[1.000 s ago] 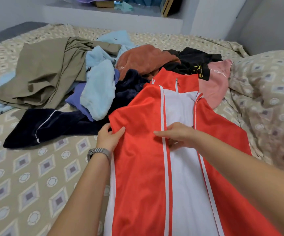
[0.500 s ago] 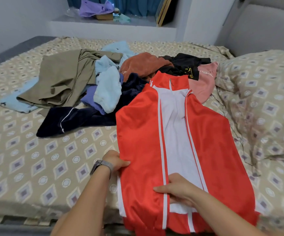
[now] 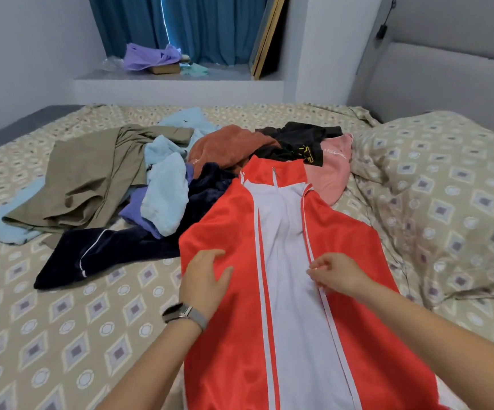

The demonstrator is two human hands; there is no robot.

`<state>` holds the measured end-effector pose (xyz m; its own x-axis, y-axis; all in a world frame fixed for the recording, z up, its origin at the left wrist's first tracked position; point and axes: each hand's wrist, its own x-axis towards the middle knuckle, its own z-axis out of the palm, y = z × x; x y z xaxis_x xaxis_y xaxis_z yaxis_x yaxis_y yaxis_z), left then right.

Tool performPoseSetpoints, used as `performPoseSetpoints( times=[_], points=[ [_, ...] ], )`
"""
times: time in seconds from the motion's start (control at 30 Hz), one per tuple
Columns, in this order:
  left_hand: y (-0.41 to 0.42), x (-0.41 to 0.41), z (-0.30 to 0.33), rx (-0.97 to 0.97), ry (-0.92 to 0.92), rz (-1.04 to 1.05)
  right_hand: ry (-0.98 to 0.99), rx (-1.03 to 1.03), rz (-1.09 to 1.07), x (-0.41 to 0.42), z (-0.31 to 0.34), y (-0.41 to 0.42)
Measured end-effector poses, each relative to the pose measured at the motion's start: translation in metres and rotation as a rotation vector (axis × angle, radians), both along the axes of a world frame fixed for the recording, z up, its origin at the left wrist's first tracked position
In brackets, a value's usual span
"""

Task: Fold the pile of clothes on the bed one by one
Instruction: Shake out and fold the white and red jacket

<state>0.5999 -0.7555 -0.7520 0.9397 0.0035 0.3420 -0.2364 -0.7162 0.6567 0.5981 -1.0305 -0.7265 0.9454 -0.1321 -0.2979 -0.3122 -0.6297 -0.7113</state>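
Observation:
A red jacket [image 3: 233,335] with a white middle panel and white stripes lies flat on the bed, collar pointing away from me. My left hand [image 3: 205,279], with a watch on its wrist, rests flat and open on the jacket's left red panel. My right hand [image 3: 337,272] has its fingers curled at the right white stripe, pinching the fabric there. Behind the jacket sits the pile of clothes [image 3: 168,187]: olive trousers, light blue fleece, a navy garment, a rust top, a black piece and a pink one.
The bed [image 3: 47,321] has a beige sheet with diamond prints. A matching pillow [image 3: 446,196] lies at the right. Behind the bed runs a window ledge [image 3: 180,81] with a purple bag and a small box, under blue curtains. A grey headboard stands at the far right.
Both hands have moved from the jacket's lower hem up toward its middle. The left hand now lies flat on the left panel, and the right hand pinches the right stripe.

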Motion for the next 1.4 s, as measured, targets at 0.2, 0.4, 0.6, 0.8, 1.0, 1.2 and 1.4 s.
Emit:
performPoseSetpoints(
  times=[0.2, 0.4, 0.6, 0.8, 1.0, 1.2, 1.4],
  points=[
    [-0.056, 0.121, 0.05, 0.139, -0.102, -0.078, -0.294, -0.139, -0.058, 0.111, 0.01, -0.049],
    [-0.061, 0.221, 0.053, 0.453, 0.195, -0.03, -0.295, -0.212, -0.024, 0.197, -0.009, -0.076],
    [-0.054, 0.266, 0.043, -0.288, 0.661, 0.183, -0.162, 0.043, -0.066, 0.241, -0.037, -0.09],
    [-0.059, 0.267, 0.038, -0.608, 0.725, 0.04, -0.057, 0.433, -0.08, 0.261, -0.047, -0.097],
    [-0.056, 0.243, 0.02, -0.565, 0.387, -0.009, -0.138, 0.382, 0.097, 0.238, -0.047, -0.089],
    [-0.043, 0.209, 0.024, -0.484, 0.165, -0.091, -0.377, 0.139, 0.126, 0.207, -0.044, -0.086],
    [-0.009, 0.175, 0.036, -0.16, 0.142, -0.384, -0.383, 0.277, 0.071, 0.179, -0.044, -0.095]
  ],
)
